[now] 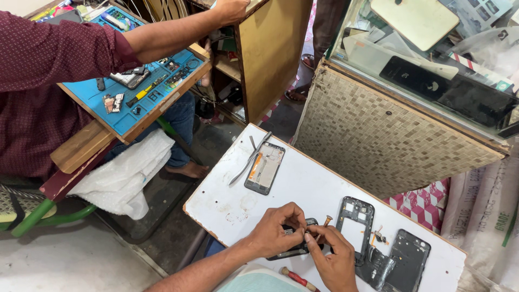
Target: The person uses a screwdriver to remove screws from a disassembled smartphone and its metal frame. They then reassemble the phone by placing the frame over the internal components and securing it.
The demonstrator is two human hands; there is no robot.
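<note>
My left hand (277, 230) and my right hand (334, 258) meet over a small black phone (292, 252) lying on the white board (303, 189). The left hand's fingers pinch down on the phone's top. In my right hand is a thin screwdriver (326, 221); its brown end sticks up past the fingers and its tip is hidden between my hands. Just right of my hands lie a black phone frame (354, 221) and a dark back cover (404, 260), with small loose parts (378, 236) between them.
An opened phone (265, 167) and tweezers (247, 160) lie at the board's far side. A red-handled tool (294, 278) lies near me. At the left, a person in a maroon shirt (38, 81) sits behind a blue work mat (121, 116). A glass counter (432, 81) stands at the right.
</note>
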